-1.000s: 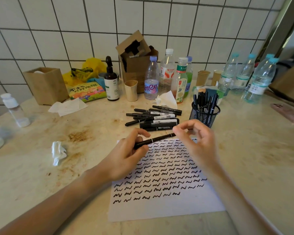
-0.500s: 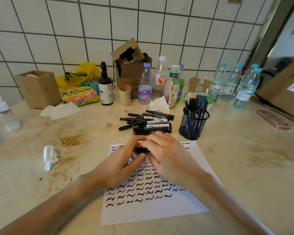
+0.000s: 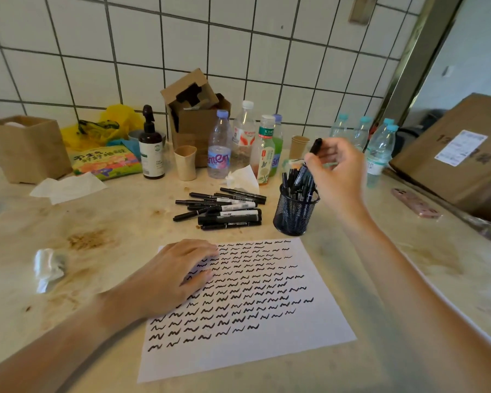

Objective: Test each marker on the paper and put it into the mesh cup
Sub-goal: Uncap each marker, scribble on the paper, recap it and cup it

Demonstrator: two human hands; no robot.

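Your right hand (image 3: 338, 171) is pinching a black marker (image 3: 313, 150) between thumb and curled fingers, holding it nearly upright over the mesh cup (image 3: 295, 214), its lower end down among the markers already standing there. Your left hand (image 3: 179, 273) is lying flat, fingers relaxed, on the left edge of the paper (image 3: 267, 350), which is covered in rows of black squiggles. A pile of markers (image 3: 224, 208) is lying on the table (image 3: 97, 251) just left of the cup, beyond the sheet.
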